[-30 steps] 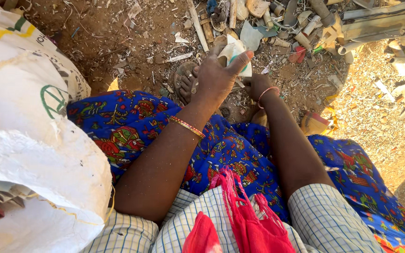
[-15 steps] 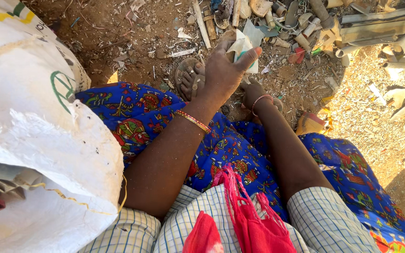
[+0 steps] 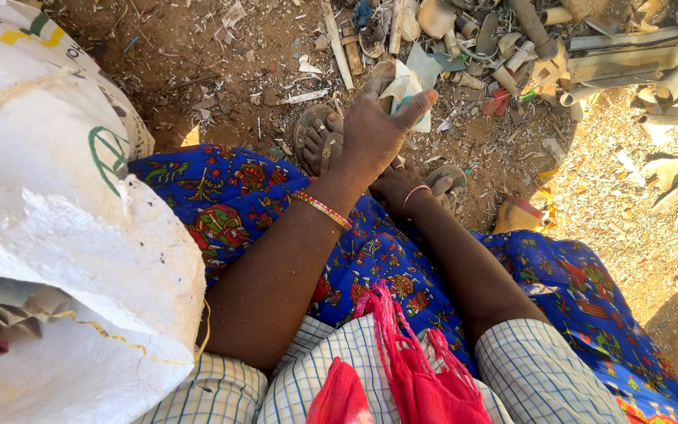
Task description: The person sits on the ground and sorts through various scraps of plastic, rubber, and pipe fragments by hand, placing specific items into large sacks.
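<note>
We see left hand (image 3: 370, 129) w/ grip closed on pale flat scrap piece (image 3: 408, 93), held just above sandalled foot (image 3: 319, 140). Right hand (image 3: 400, 182) low, just right of that foot, mostly hidden behind left wrist; can't tell its grip. White sack (image 3: 64, 235) well left of foot.
</note>
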